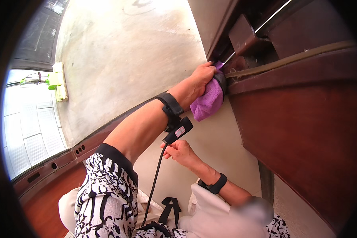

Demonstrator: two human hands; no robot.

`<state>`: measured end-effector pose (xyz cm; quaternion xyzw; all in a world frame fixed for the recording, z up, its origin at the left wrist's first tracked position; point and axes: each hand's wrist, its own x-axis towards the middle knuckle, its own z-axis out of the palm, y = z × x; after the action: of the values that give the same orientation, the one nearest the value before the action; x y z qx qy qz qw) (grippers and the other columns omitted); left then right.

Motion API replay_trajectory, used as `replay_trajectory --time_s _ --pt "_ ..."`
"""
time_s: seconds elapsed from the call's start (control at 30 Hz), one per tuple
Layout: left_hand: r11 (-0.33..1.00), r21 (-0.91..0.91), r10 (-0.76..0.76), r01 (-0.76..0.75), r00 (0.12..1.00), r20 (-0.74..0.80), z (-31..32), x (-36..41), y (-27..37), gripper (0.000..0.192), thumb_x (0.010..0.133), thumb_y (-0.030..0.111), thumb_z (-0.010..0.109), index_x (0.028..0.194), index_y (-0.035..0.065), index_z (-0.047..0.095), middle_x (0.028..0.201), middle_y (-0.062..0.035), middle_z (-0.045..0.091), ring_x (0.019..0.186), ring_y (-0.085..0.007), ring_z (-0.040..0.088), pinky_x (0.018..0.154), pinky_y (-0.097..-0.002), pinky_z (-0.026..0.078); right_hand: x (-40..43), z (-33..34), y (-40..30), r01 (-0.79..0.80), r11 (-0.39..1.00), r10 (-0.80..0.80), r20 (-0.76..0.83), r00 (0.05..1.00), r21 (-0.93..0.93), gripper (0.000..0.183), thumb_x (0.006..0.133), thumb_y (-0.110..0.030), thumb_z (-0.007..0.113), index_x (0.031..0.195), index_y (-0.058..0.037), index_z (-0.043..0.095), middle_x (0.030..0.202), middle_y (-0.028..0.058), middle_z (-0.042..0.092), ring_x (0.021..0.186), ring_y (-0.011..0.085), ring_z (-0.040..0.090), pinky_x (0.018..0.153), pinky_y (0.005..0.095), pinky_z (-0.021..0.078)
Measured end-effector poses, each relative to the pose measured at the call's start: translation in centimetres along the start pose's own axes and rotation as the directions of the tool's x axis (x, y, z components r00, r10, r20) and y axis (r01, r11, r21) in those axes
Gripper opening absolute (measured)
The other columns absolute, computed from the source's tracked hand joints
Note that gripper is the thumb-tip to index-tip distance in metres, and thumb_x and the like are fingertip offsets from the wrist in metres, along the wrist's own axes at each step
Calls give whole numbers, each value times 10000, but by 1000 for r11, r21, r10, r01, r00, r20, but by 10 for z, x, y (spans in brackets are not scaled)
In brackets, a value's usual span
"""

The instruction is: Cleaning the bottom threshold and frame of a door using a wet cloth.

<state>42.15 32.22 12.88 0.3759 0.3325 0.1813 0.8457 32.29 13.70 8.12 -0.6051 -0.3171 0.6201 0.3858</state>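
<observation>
My left hand (pixel 204 76) reaches to the upper right and grips a purple cloth (pixel 208 99) with a dark edge band. It presses the cloth into the corner by a dark red-brown door part, at the lower end of a thin shiny metal strip (pixel 230 57). Much of the cloth hangs below the fingers. Lower down, my right hand (pixel 183 152) has its fingers loosely bent and slightly apart, with nothing visible in them. It is close to a black device (pixel 178 131) that hangs at my left wristband (pixel 170 104). A black cable (pixel 156 178) runs down from the device.
A dark red wooden panel (pixel 297 136) fills the right side, with a brown bracket (pixel 242 35) and a brown strip (pixel 294 61) above. A frame rail with holes (pixel 74 151) crosses at left. Beyond it, a yellow-green sponge mop head (pixel 58 81) rests by white tiles (pixel 32 128).
</observation>
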Motion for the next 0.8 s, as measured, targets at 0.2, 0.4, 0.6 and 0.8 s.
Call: replay_trajectory --time_s 0.2,0.4,0.6,0.8 --pt "982 -183 53 -46 998 32 -17 31 -5 344 756 -8 414 1075 36 534 875 -92 594 716 -202 601 654 -326 538 18 -29 4 8 1000 -9 52 999 21 206 828 -94 455 937 7 597 763 64 633 670 108 606 641 232 492" --pt "991 -87 110 -101 988 105 -21 -12 26 316 740 -23 389 1009 25 547 814 -75 581 682 -188 604 651 -322 553 19 -53 3 -38 999 37 81 996 8 199 871 -126 459 990 -33 589 830 25 626 713 69 578 600 195 426" --pt "985 -6 172 -172 985 34 -27 -23 20 307 752 -12 417 1023 28 555 806 -63 570 687 -149 578 633 -271 522 12 -46 -15 27 999 -29 36 999 37 185 872 -117 466 984 -43 593 828 21 626 714 63 577 600 189 423" --pt "546 766 430 -340 898 93 -30 -13 -4 378 775 118 475 1135 40 557 940 -120 607 913 -228 584 837 -312 455 -1 -46 -20 45 999 -43 -39 998 27 194 840 -87 456 954 4 583 802 64 629 689 103 595 662 236 477"
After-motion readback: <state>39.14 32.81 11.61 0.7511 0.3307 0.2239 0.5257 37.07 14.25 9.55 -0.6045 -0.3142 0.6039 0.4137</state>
